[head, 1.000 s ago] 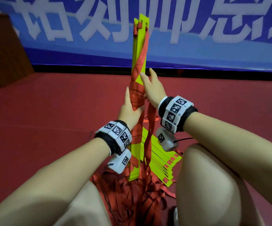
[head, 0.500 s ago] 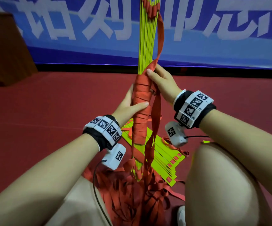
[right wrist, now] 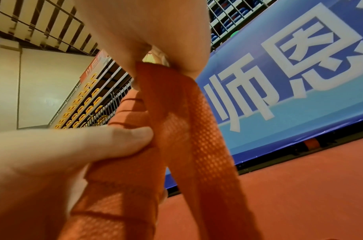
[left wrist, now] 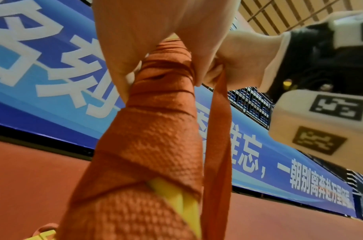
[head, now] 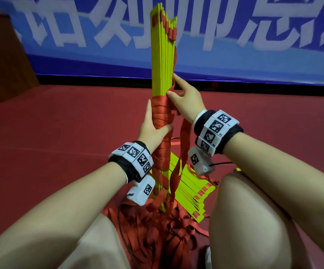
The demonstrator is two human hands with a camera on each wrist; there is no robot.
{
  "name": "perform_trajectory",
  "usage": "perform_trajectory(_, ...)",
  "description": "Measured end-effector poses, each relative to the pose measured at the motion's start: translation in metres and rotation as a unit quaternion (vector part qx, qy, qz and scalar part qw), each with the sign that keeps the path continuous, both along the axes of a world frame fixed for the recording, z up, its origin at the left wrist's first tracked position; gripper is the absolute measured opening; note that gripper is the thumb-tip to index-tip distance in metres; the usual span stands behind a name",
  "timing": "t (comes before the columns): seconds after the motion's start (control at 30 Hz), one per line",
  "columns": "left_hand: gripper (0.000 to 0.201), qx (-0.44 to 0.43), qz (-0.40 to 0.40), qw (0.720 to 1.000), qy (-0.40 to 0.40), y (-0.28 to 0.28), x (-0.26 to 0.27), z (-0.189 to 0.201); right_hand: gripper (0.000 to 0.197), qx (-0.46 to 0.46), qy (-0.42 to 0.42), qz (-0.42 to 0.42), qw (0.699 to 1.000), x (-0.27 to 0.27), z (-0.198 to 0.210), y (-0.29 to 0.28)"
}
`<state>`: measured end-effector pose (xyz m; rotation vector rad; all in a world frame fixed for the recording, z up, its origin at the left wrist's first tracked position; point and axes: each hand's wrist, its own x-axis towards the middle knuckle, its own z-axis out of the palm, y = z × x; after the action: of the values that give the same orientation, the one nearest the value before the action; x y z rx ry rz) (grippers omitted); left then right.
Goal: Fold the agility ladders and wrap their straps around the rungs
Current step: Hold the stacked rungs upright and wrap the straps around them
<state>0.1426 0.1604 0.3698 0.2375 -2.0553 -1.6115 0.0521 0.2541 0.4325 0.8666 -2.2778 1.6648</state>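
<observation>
Between both hands (head: 168, 115), upright yellow rungs (head: 160, 55) wear red strap (head: 162, 113).

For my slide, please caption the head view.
Left hand steadies upright yellow rungs; right hand winds red strap.

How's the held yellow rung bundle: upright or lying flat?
Upright. The rung bundle stands on end, gripped by the left hand around its red strap wrapping; the right hand holds the loose strap beside it.

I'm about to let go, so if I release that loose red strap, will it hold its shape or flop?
Likely flop: the loose strap hangs limp and twisted below the right hand. Probably light, being see-through mesh. The wrapped turns might slacken once the left hand releases.
</observation>
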Motion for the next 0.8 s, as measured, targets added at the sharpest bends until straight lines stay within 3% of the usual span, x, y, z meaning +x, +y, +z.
perform_trajectory(0.27,0.094,-0.150,0.040,0.983,-0.096,-0.007,0.009,0.000,0.052,0.042,-0.007,0.009,0.999,0.018,-0.009,-0.012)
perform_trajectory(0.37,0.080,-0.176,0.008,0.982,-0.070,-0.007,0.014,0.000,0.050,0.044,-0.022,-0.012,0.999,0.009,-0.013,-0.009)
perform_trajectory(0.47,0.071,-0.067,-0.040,0.996,-0.033,-0.006,0.014,0.001,0.038,-0.001,-0.038,0.025,0.999,0.005,-0.011,-0.002)
perform_trajectory(0.57,0.071,0.063,-0.087,0.994,-0.026,-0.006,0.014,0.006,0.037,-0.100,-0.091,0.090,0.987,0.007,-0.005,0.003)
perform_trajectory(0.7,0.068,0.128,-0.179,0.975,-0.039,0.002,0.019,0.010,0.034,-0.150,-0.114,0.141,0.972,0.011,0.007,0.010)
perform_trajectory(0.8,0.054,0.173,-0.165,0.971,-0.027,0.006,0.018,0.007,0.033,-0.144,-0.122,0.154,0.970,0.013,0.010,0.013)
